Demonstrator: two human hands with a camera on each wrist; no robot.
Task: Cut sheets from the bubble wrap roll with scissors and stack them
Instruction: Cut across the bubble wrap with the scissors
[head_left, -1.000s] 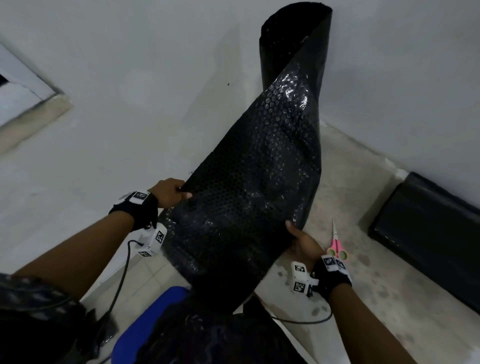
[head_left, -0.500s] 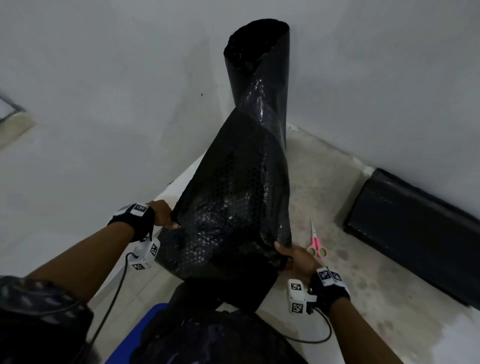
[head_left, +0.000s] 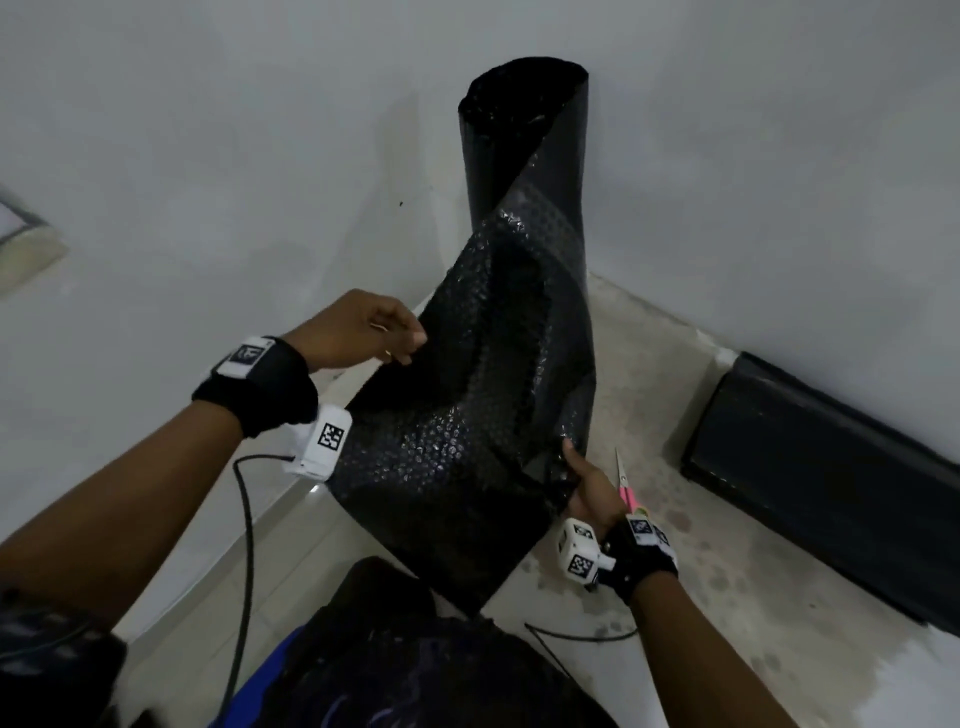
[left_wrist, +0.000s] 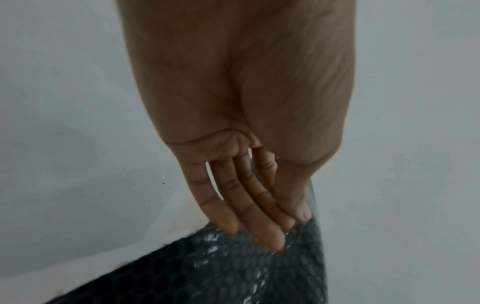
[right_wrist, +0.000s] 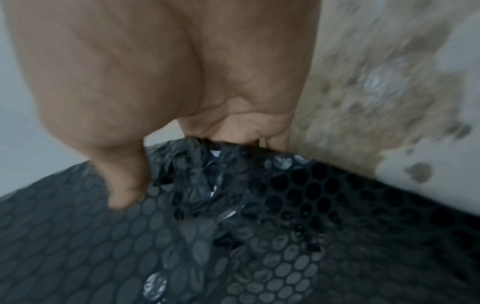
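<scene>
The roll (head_left: 524, 156) stands in the corner; the left hand (head_left: 358, 332) pinches one edge of its loose end, the right hand (head_left: 592, 488) grips the other. Scissors (head_left: 626, 483) lie untouched on the floor; this sheet is uncut, and no stack is identifiable.

**Both hands pinching sheet edges**

L hand (head_left: 358, 330) raised higher than the R, fingers (left_wrist: 249, 207) straight & pressed together vs thumb, pinching the bubble wrap sheet (head_left: 467, 415) at its L edge. R hand (head_left: 592, 486) low, nearer the body, thumb on top, fingers curled under, gripping the bunched R edge. Both forearms bare, reaching fwd; black straps w/ white marker blocks on both wrists.
</scene>
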